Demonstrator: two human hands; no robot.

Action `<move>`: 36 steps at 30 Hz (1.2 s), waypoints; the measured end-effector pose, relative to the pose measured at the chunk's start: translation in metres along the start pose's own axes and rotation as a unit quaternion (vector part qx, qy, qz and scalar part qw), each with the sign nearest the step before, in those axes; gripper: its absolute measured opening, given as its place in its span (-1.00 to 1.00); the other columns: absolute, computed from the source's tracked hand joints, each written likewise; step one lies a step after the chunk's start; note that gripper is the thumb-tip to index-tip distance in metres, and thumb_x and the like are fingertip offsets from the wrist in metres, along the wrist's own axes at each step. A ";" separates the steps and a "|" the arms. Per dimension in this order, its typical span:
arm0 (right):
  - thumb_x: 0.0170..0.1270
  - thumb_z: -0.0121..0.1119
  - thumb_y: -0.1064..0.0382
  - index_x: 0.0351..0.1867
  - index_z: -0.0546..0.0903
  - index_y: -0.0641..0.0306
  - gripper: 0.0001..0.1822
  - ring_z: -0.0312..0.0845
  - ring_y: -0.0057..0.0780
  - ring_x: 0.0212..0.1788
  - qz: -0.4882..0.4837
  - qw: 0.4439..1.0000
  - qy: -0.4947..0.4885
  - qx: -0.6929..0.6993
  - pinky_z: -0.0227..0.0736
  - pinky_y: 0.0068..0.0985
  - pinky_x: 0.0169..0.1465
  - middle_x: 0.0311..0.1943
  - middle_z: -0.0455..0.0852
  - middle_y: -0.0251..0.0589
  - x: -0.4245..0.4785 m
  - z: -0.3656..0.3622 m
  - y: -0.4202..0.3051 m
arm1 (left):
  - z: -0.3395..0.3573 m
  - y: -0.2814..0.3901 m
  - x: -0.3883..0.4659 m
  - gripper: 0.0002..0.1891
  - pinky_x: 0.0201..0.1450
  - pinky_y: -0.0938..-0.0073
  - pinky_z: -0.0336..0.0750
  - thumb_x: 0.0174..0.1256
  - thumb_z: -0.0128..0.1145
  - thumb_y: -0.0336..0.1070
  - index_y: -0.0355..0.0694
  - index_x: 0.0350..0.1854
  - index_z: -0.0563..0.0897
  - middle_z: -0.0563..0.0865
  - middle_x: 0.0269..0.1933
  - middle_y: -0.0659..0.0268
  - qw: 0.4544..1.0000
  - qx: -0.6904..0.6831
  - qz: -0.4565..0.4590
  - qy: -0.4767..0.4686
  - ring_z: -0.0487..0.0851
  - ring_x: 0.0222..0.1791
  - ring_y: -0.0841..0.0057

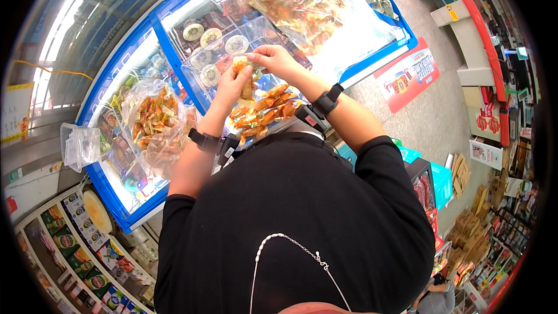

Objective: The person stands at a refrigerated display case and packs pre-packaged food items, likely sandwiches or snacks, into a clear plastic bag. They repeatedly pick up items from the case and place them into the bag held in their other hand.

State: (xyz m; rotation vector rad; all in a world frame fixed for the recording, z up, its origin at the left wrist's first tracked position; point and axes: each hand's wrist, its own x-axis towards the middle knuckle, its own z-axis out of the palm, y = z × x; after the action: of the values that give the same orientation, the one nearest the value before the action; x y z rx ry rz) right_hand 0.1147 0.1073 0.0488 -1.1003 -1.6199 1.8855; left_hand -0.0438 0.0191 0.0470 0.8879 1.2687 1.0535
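Between my two hands is a small clear food packet point(247, 89) with orange-brown contents. My left hand point(233, 83) pinches it from the left, thumb on top. The fingers of my right hand point(272, 59) are closed at its upper end. Just below, similar sealed packets point(266, 111) lie in rows in a clear plastic bin point(192, 78) on the blue-framed chest freezer point(172, 59). Left of my left forearm an open plastic bag point(157, 115) holds many more packets. A large clear bag of packets point(301, 4) rests on the freezer's far right part.
Round tubs point(211, 37) stand inside the freezer. A small clear box point(80, 146) hangs by its left edge, and a grey cloth point(381, 5) lies at its right end. Shelves of packaged goods point(80, 244) are at lower left. A person in grey point(438, 298) is at lower right.
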 end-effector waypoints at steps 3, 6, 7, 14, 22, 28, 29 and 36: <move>0.28 0.27 0.03 -0.19 0.67 0.13 -0.75 0.48 -0.70 -0.39 0.053 0.970 -0.001 0.237 0.44 -0.60 -0.29 -0.39 0.61 -0.51 -0.003 0.000 -0.001 | 0.006 0.017 -0.006 -0.65 -0.27 0.60 0.53 0.35 0.20 -0.09 -0.30 -0.07 0.53 0.65 -0.29 0.35 0.996 0.023 0.083 -0.021 0.64 -0.33 0.65; 0.29 0.27 0.03 -0.25 0.66 0.13 -0.76 0.39 -0.76 -0.47 0.077 0.959 -0.028 0.271 0.38 -0.69 -0.32 -0.45 0.57 -0.54 -0.010 0.000 -0.012 | 0.000 0.021 -0.011 -0.61 -0.18 0.58 0.53 0.32 0.23 -0.16 -0.33 0.01 0.48 0.64 -0.21 0.33 0.988 0.073 0.114 -0.067 0.64 -0.24 0.64; 0.29 0.28 0.02 -0.25 0.66 0.14 -0.75 0.39 -0.77 -0.47 0.078 0.957 -0.040 0.278 0.38 -0.71 -0.32 -0.45 0.57 -0.54 -0.012 0.002 -0.016 | -0.001 0.021 -0.014 -0.60 -0.15 0.56 0.54 0.32 0.24 -0.18 -0.34 0.03 0.46 0.63 -0.17 0.32 0.990 0.050 0.107 -0.079 0.64 -0.21 0.62; 0.31 0.26 0.18 -0.16 0.67 0.22 -0.81 0.42 -0.79 -0.48 0.031 0.968 -0.133 0.210 0.30 -0.74 -0.44 -0.44 0.60 -0.51 -0.016 -0.031 -0.019 | -0.008 0.024 -0.030 -0.45 0.09 0.45 0.50 0.27 0.28 -0.28 -0.35 0.24 0.38 0.64 0.01 0.24 0.985 -0.082 0.054 -0.144 0.62 0.01 0.52; 0.26 0.30 0.24 -0.11 0.67 0.31 -0.76 0.62 -0.67 -0.35 -0.021 0.989 -0.131 0.069 0.53 -0.69 -0.27 -0.35 0.70 -0.35 -0.016 -0.040 -0.036 | -0.018 0.029 -0.029 -0.53 0.01 0.51 0.52 0.31 0.24 -0.21 -0.34 0.17 0.48 0.67 -0.06 0.29 0.987 -0.020 0.058 -0.150 0.63 -0.06 0.57; 0.20 0.26 0.20 -0.05 0.65 0.30 -0.67 0.64 -0.12 -0.05 -0.146 0.919 0.012 -0.365 0.55 -0.29 -0.02 -0.19 0.72 0.01 -0.014 -0.027 0.002 | -0.027 -0.002 -0.007 -0.64 -0.09 0.43 0.55 0.27 0.18 -0.36 -0.31 0.11 0.53 0.68 -0.09 0.16 0.961 0.252 0.118 0.011 0.68 -0.11 0.43; 0.18 0.22 0.25 -0.07 0.66 0.27 -0.71 0.63 -0.03 -0.08 -0.158 0.886 0.004 -0.435 0.52 -0.24 0.00 -0.19 0.70 0.05 -0.014 -0.022 0.010 | -0.025 -0.006 -0.005 -0.65 -0.09 0.42 0.55 0.25 0.18 -0.38 -0.30 0.09 0.55 0.68 -0.10 0.13 0.939 0.310 0.144 0.026 0.69 -0.12 0.39; 0.20 0.11 0.28 -0.08 0.67 0.11 -0.74 0.65 -0.09 -0.14 -0.049 0.720 -0.237 -0.651 0.53 -0.20 -0.10 -0.27 0.71 -0.08 -0.020 0.005 0.030 | -0.010 -0.026 0.003 -0.66 -0.01 0.19 0.48 0.16 0.22 -0.42 -0.13 0.02 0.61 0.64 -0.13 0.09 0.874 0.470 0.122 0.010 0.60 -0.05 0.10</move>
State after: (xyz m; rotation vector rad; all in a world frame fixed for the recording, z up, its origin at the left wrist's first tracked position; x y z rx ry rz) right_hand 0.1281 0.0827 0.0258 -0.8476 -3.3925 0.7023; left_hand -0.0503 0.0140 0.0199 1.8097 1.7441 0.5782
